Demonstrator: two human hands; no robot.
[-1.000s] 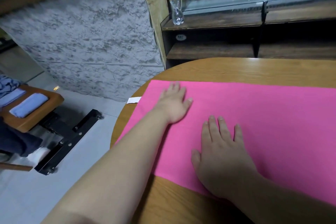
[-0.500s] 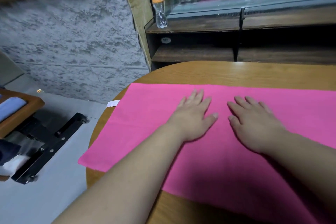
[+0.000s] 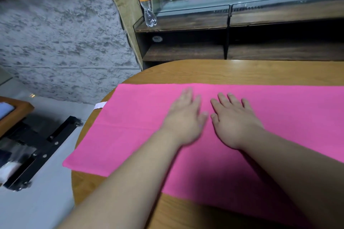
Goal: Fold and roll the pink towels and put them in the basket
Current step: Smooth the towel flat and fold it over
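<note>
While both hands lie palm-down on it, the pink towel [image 3: 141, 132] sits spread flat across the middle of the frame. Its left end hangs just past the rounded edge of the wooden table [image 3: 223, 70].

Left hand [image 3: 184, 122] and right hand [image 3: 234, 122] are side by side at frame centre, nearly touching. Fingers straight, slightly spread; neither grasps anything. Left hand is blurred.

Judgement: flat palms suit pressing the cloth smooth ahead of a fold or roll. Starting at the middle would let an outward stroke push creases toward the ends. A faint line runs lengthwise through the towel's left half, so it is probably folded once, though this is not certain. Small white tag [image 3: 99, 105] pokes out at the towel's left edge. No basket in view; no roll begun.

Surface: tan wood grain, showing in a strip above the towel and another below.

Room:
- Upper centre and right: dark wooden shelf unit [image 3: 186, 52] with a glass-fronted case above it.
- On the ledge at the unit's left end: a clear plastic bottle [image 3: 146, 0] with an orange label.
- Upper left: grey rough-textured wall [image 3: 55, 42].
- Lower left: pale floor with a black metal frame [image 3: 42, 145] on it.
- Left edge: a second wooden surface [image 3: 16, 115], contents too cropped to tell.
</note>
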